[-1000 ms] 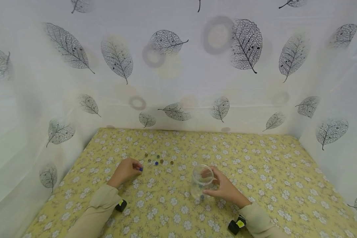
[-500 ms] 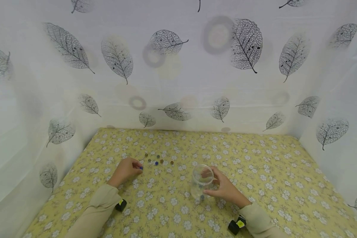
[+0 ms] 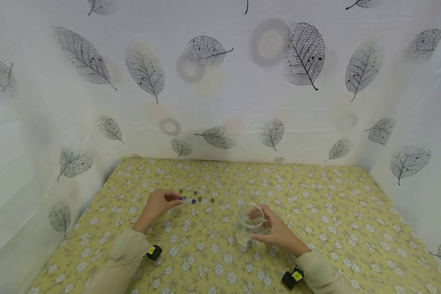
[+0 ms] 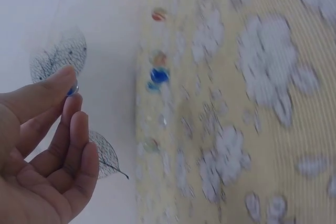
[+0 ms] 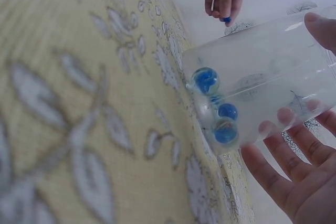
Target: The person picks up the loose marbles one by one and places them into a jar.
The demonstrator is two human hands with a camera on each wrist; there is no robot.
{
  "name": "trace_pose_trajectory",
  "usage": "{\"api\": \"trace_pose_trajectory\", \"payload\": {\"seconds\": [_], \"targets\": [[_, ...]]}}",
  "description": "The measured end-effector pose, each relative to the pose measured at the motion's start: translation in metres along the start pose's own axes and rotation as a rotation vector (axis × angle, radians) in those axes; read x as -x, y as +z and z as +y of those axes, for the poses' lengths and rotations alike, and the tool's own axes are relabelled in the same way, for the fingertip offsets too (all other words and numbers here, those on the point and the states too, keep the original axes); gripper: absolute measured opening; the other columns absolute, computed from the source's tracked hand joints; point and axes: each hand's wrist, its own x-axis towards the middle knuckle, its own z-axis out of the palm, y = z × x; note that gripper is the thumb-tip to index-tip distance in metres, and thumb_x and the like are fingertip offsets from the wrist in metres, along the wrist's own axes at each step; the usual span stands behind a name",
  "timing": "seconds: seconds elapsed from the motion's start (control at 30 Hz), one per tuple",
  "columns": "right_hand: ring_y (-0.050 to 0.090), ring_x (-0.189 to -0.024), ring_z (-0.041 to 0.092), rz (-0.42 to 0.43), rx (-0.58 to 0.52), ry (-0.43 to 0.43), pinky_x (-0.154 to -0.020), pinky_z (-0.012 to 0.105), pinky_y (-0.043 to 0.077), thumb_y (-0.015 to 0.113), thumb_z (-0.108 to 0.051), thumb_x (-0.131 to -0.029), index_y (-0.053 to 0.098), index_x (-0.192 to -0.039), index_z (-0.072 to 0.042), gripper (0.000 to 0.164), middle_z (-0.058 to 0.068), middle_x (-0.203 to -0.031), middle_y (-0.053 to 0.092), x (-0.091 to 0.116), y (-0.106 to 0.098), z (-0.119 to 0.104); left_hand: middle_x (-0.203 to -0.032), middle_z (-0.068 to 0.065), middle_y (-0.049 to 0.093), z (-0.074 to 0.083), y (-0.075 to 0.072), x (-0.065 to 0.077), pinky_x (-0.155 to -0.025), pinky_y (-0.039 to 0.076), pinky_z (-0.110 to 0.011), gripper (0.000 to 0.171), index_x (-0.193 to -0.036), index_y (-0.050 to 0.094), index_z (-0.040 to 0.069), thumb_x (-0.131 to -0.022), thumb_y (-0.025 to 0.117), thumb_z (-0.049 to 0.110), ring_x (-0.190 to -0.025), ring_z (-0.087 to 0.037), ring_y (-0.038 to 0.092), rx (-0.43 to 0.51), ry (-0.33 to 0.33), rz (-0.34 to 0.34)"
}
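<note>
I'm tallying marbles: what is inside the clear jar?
The clear jar holds at least three marbles with blue in them, at its base; any directly behind those would be hidden.

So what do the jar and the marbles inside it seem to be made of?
The jar looks like smooth, clear plastic, possibly glass: its contents show through. The marbles look like glossy glass: some show blue inside clear bodies.

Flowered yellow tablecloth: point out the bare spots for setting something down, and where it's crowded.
Free: the broad area right of the right hand; the strip between the loose marbles and the leaf-print curtain; the patch between the left hand and the transparent jar. Crowded: around the loose marbles, right beside the left hand.
</note>
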Motion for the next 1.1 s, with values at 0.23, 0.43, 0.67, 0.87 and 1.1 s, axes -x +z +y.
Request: {"api": "trace_pose_trajectory", "payload": {"seconds": [0.23, 0.43, 0.67, 0.87, 1.1], "targets": [[0.052, -0.116, 0.032, -0.001, -0.001, -0.005, -0.091, 0.03, 0.051, 0.071, -0.008, -0.083, 0.034, -0.14, -0.002, 0.068, 0.019, -0.129, 0.049, 0.0, 0.0, 0.0, -0.1, -0.011, 0.071, 0.028, 0.007, 0.006, -0.075, 0.055, -0.032, 0.023, -0.102, 0.072, 0.006, -0.083, 0.072, 0.019, -0.086, -0.018, 0.066, 0.114, -0.019, 0.055], [0.052, -0.116, 0.033, -0.002, -0.001, 0.002, -0.091, 0.029, 0.052, 0.071, -0.008, -0.083, 0.033, -0.14, -0.002, 0.069, 0.02, -0.13, 0.048, -0.001, 0.0, -0.001, -0.099, -0.011, 0.072, 0.053, 0.016, 0.012, -0.077, 0.056, -0.031, 0.023, -0.101, 0.073, 0.006, -0.081, 0.074, 0.018, -0.085, -0.018, 0.068, 0.238, -0.012, 0.066], [0.052, -0.116, 0.032, 0.001, 0.006, 0.01, -0.092, 0.028, 0.051, 0.071, -0.009, -0.083, 0.033, -0.141, -0.003, 0.07, 0.019, -0.13, 0.048, 0.0, 0.0, 0.0, -0.099, -0.009, 0.072, 0.083, 0.028, 0.02, -0.074, 0.054, -0.026, 0.022, -0.098, 0.073, 0.006, -0.08, 0.075, 0.018, -0.084, -0.012, 0.066, 0.297, 0.069, 0.038], [0.052, -0.117, 0.033, 0.002, 0.012, 0.003, -0.092, 0.028, 0.051, 0.071, -0.01, -0.083, 0.033, -0.141, -0.003, 0.069, 0.019, -0.13, 0.048, 0.0, 0.0, 0.0, -0.096, -0.007, 0.073, 0.1, 0.042, 0.023, -0.071, 0.054, -0.024, 0.019, -0.094, 0.075, 0.009, -0.077, 0.077, 0.019, -0.084, -0.012, 0.066, 0.331, 0.118, 0.01], [0.052, -0.115, 0.033, 0.001, 0.004, -0.006, -0.092, 0.03, 0.051, 0.07, -0.008, -0.083, 0.033, -0.141, -0.002, 0.069, 0.02, -0.13, 0.048, 0.0, 0.0, 0.001, -0.092, -0.007, 0.073, 0.116, 0.056, 0.024, -0.073, 0.055, -0.024, 0.017, -0.091, 0.075, 0.008, -0.076, 0.078, 0.016, -0.082, -0.014, 0.067, 0.362, 0.174, -0.013]]}}
